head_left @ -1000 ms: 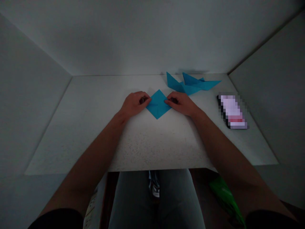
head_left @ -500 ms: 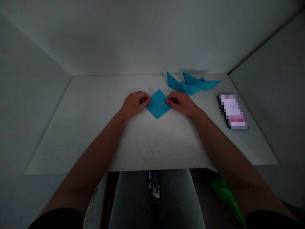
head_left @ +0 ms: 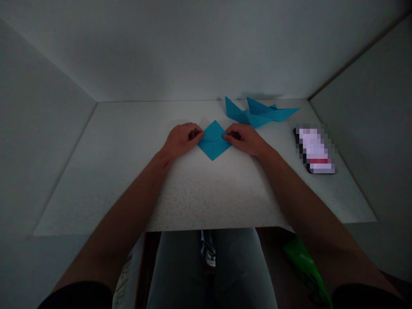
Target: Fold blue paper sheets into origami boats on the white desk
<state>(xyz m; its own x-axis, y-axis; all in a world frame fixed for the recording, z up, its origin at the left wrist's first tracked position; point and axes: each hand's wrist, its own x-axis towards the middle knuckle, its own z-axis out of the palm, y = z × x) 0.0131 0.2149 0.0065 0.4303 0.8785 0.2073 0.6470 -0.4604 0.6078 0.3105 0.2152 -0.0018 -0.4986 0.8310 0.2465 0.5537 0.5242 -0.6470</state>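
A folded sheet of blue paper (head_left: pixel 213 145), diamond-shaped with crease lines, lies on the white tabletop in front of me. My left hand (head_left: pixel 184 139) pinches its upper left edge between thumb and fingers. On the opposite side, my right hand (head_left: pixel 245 138) grips the upper right edge the same way. Just behind my right hand stand folded blue paper boats (head_left: pixel 260 113), close together and partly overlapping.
A phone (head_left: pixel 315 150) with a blurred-out screen lies at the right of the tabletop (head_left: pixel 206 197). Walls enclose the table at the back and both sides. Below the front edge are my legs (head_left: pixel 180 270) and, lower right, something green (head_left: pixel 304 266).
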